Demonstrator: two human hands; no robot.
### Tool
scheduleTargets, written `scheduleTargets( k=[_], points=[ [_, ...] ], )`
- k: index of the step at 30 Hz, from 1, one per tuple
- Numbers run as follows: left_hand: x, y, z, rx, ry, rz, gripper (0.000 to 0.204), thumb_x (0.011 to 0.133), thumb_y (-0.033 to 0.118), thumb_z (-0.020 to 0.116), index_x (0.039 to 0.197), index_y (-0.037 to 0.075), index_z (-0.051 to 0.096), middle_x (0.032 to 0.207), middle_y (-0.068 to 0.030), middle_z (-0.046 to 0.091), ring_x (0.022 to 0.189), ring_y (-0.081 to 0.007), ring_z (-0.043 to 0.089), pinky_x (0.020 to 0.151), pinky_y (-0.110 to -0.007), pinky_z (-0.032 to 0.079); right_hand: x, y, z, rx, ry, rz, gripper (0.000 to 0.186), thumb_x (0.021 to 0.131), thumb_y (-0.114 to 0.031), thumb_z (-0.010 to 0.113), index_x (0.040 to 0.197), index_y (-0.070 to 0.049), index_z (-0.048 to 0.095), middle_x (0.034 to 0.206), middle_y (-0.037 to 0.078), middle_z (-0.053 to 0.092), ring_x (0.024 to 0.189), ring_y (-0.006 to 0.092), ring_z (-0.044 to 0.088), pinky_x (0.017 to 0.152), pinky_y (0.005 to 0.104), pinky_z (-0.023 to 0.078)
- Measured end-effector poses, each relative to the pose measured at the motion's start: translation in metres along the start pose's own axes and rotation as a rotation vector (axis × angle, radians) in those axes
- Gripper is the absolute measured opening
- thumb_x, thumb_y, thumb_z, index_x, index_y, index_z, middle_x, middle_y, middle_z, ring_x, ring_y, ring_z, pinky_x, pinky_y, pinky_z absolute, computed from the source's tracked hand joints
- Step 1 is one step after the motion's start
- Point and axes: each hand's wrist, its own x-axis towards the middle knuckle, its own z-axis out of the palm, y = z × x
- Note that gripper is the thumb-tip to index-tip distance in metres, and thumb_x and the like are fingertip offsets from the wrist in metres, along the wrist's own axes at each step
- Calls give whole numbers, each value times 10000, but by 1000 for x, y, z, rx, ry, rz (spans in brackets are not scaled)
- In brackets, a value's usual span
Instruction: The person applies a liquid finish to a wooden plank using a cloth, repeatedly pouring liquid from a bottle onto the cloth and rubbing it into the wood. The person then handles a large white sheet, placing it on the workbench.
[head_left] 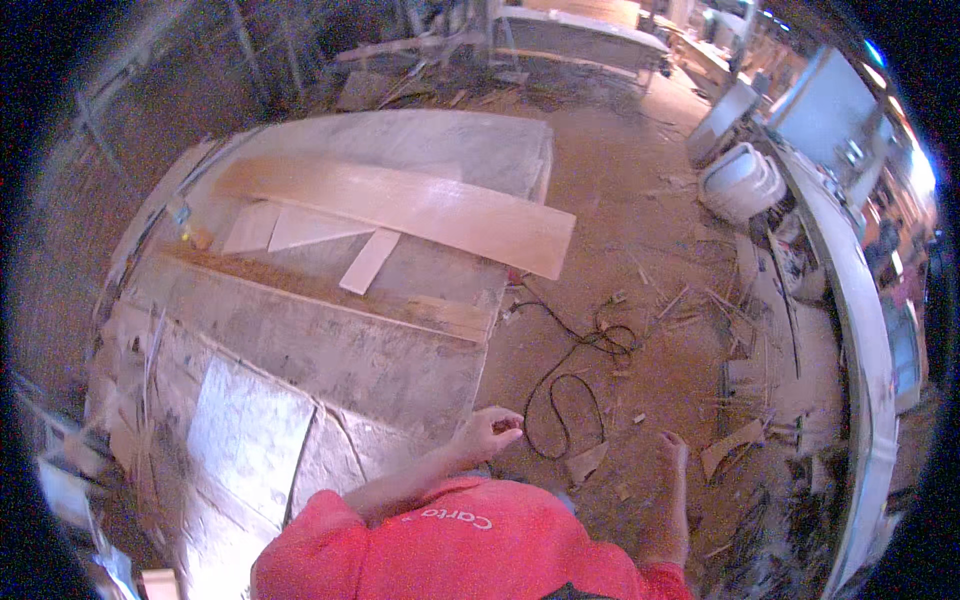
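My left hand (493, 432) hangs by the near right edge of a large worn work table (330, 350). Its fingers are curled in toward the thumb, and what they hold, if anything, is hidden. Out over the floor to the right, my right hand (675, 447) hangs apart from everything, its small visible fingers loosely extended with nothing seen in them. Across the table lies a long wide wooden board (430, 205), its right end jutting past the edge. Close to it are a short wood strip (369, 262) and a pale triangular offcut (310, 228).
A dark cable (570, 345) lies looped on the dusty floor (620, 200) beside the table. Wood scraps (735, 447) are scattered to the right. Stacked white tubs (742, 183) stand by a long bench (860, 330). A shiny sheet (250, 405) covers the table's near left.
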Motion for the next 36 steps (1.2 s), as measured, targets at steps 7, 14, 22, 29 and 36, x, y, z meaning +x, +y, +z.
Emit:
scheduleTargets(
  k=[7, 14, 22, 29, 36],
  points=[
    [50, 2, -16, -255, 142, -56, 320, 938, 175, 759, 1198, -7, 719, 1060, -118, 745, 991, -195, 702, 890, -340, 567, 95, -102, 160, -81, -346, -336, 340, 967, -272, 739, 1238, -71, 699, 965, 38, 730, 783, 205, 705, 602, 354, 565],
    [29, -69, 3, -463, 588, -213, 307, 959, 173, 737, 1212, 0, 719, 1057, -107, 762, 953, -159, 701, 859, -331, 567, 126, -303, 293, 549, -610, 248, 422, 1004, -494, 651, 1242, -147, 658, 1035, 24, 653, 1021, 235, 625, 864, 488, 518],
    [30, 43, 33, -228, 728, -383, 302, 975, 207, 720, 1199, 6, 722, 959, -66, 766, 865, -116, 701, 804, -306, 566, 165, -358, 342, 719, -948, 267, 389, 1052, -385, 593, 1329, -111, 605, 1298, 78, 655, 1184, 304, 623, 947, 528, 511],
    [62, 66, 19, -193, 787, -413, 318, 986, 226, 725, 1222, 14, 727, 950, -47, 760, 861, -102, 680, 800, -303, 556, 174, -378, 342, 399, -916, -116, 330, 1054, -139, 557, 1365, -26, 548, 1291, 124, 659, 1171, 313, 647, 936, 469, 562],
    [116, -9, -66, -582, 1070, -299, 324, 995, 275, 735, 1182, 10, 754, 943, 7, 733, 818, -83, 628, 777, -290, 523, 118, -392, 253, 518, -831, -114, 365, 996, -127, 620, 1337, -11, 561, 1302, 140, 647, 1166, 311, 643, 948, 467, 563]
  ],
)
